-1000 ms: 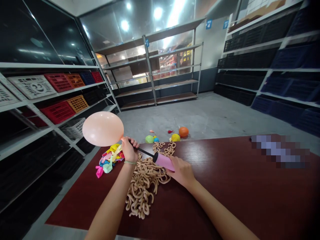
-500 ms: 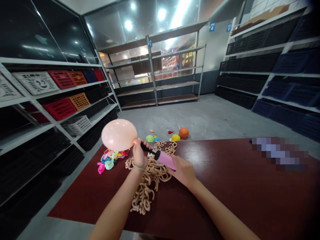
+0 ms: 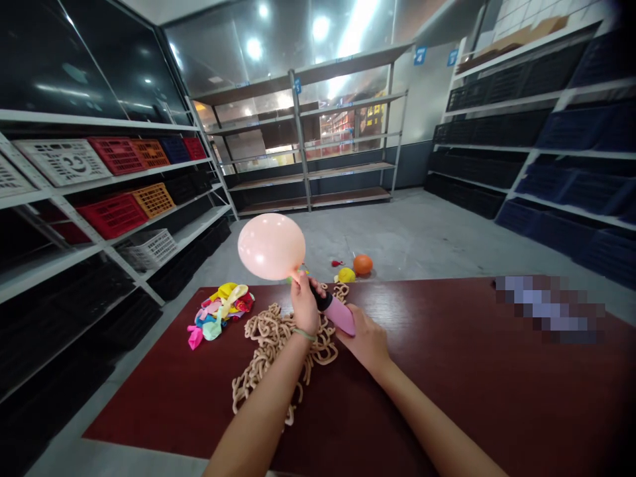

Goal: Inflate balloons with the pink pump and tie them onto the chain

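A peach-pink inflated balloon (image 3: 271,246) is up beyond the far side of the table, its neck pointing down to the right. My left hand (image 3: 305,306) is closed around that neck at the black end of a hand balloon pump (image 3: 340,315); the fingers partly hide the joint. Wrapped about the pump's pink barrel is my right hand (image 3: 366,338). Barrel and black end are pressed close together. Under my left forearm a tangled heap of beige rope (image 3: 268,331) lies on the dark red table (image 3: 437,371). Limp coloured balloons (image 3: 221,313) form a pile to its left.
An orange balloon (image 3: 362,265) and a yellow balloon (image 3: 346,275) rest on the floor past the table's far edge. A pixelated object (image 3: 546,305) lies at the table's right. Shelves with crates (image 3: 116,215) line the left, and metal shelving (image 3: 305,159) stands behind.
My right hand has pushed the pink barrel up toward the black end, covering the rod that showed between them. My left hand and the balloon have shifted right and slightly up.
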Tool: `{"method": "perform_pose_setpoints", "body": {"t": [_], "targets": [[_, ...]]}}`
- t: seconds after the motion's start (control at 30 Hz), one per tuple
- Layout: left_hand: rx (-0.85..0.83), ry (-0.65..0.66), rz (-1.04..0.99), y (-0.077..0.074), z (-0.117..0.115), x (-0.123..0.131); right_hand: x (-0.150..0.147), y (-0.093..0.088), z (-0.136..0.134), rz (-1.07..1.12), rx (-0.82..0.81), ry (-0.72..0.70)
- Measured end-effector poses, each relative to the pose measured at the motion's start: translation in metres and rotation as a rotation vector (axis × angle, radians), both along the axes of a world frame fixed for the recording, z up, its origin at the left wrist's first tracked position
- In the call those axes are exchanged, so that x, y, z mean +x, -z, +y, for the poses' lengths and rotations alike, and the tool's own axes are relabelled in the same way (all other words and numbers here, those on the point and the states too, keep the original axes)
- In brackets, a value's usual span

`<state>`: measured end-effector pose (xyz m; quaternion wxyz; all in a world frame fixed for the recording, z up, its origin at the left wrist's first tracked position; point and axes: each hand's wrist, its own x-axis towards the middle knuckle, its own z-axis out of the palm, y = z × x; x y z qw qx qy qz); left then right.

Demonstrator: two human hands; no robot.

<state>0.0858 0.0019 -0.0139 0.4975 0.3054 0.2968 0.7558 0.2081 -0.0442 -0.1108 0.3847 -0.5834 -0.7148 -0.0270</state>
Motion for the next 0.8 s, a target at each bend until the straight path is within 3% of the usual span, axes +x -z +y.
{"method": "perform_pose_setpoints", "body": {"t": [0.13,0.27,0.47,0.57,0.67,0.8], "targets": [[0.029,0.018,-0.046,0.002,-0.007,-0.002,-0.001,0.001,-0.001,0.0,-0.019,0.002],[0.023,-0.094,0.042,-0.005,-0.007,-0.018,-0.003,0.001,-0.003,-0.035,-0.01,-0.087],[0.059,-0.307,0.031,-0.051,0.01,-0.075,-0.006,-0.002,-0.004,-0.05,-0.019,-0.159],[0.131,-0.292,-0.025,-0.064,0.01,-0.079,-0.005,0.0,-0.001,0.021,-0.039,-0.199],[0.14,-0.15,-0.038,-0.053,0.005,-0.053,-0.002,0.002,0.0,0.09,-0.053,-0.177],[0.022,0.058,0.011,-0.023,-0.001,-0.01,0.001,0.002,0.0,0.13,-0.074,-0.098]]}}
